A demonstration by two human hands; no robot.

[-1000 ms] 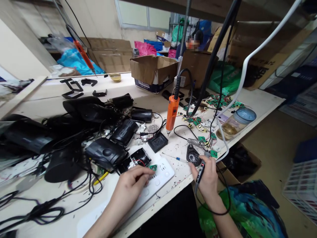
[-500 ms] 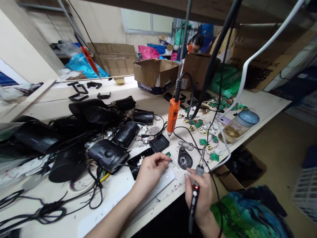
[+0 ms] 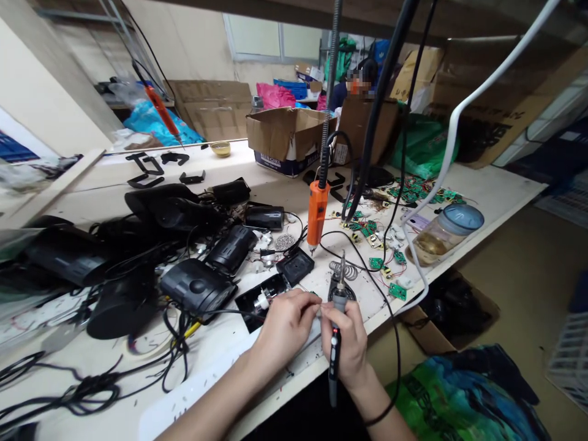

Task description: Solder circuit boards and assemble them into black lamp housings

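My right hand (image 3: 349,337) is wrapped round a soldering iron (image 3: 339,299), its metal tip pointing up and away from me. With thumb and fingers pinched together, my left hand (image 3: 288,321) meets the right fingertips; whatever lies between them is too small to make out. Just beyond the left hand is an opened black housing (image 3: 250,306) with a white part inside, and a black cover (image 3: 295,266) lies beside it. Behind the iron stands a soldering stand (image 3: 351,288) with a coiled spring (image 3: 344,269), partly hidden by the iron.
An orange electric screwdriver (image 3: 316,214) hangs over the bench. Several black devices (image 3: 197,285) with tangled cables crowd the left. Green circuit boards (image 3: 397,291) and a lidded jar (image 3: 443,236) are at the right. A cardboard box (image 3: 287,141) stands behind; a person sits farther back.
My right hand has moved left with the soldering iron, bringing its fingers against those of my left hand. The left hand has shifted slightly, still pinched.
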